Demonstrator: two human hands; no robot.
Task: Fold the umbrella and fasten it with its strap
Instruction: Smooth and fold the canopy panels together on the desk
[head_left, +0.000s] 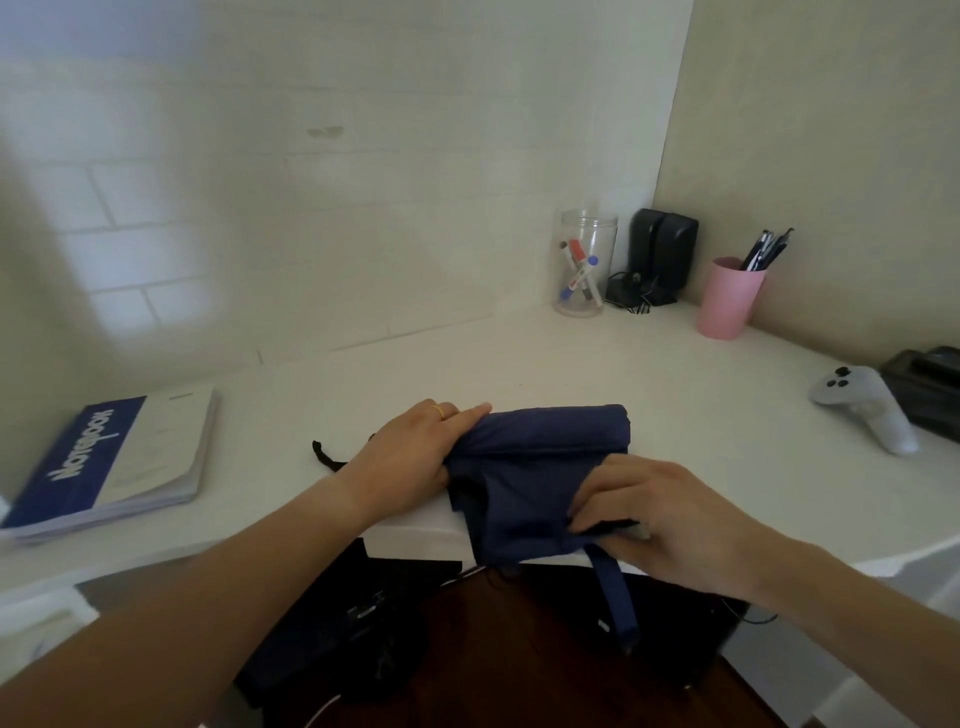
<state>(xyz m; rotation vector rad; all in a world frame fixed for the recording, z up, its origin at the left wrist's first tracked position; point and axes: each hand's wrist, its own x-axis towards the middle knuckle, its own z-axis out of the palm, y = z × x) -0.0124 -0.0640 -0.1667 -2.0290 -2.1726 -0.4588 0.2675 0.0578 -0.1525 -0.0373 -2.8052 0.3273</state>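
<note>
A navy blue collapsed umbrella (540, 462) lies across the front of the white desk (519, 364), its fabric partly rolled. My left hand (415, 447) grips the umbrella's left end, fingers wrapped over the cloth. A black wrist loop (324, 454) pokes out left of that hand. My right hand (660, 514) pinches the loose fabric at the near right edge. The umbrella's blue strap (615, 592) hangs down from under that hand, past the desk edge, unfastened.
A blue and white notebook (114, 462) lies at the left. At the back right stand a clear jar of markers (584, 265), black speakers (662, 254) and a pink pen cup (730, 299). A white controller (865, 405) rests far right. A dark bag (363, 623) sits below the desk.
</note>
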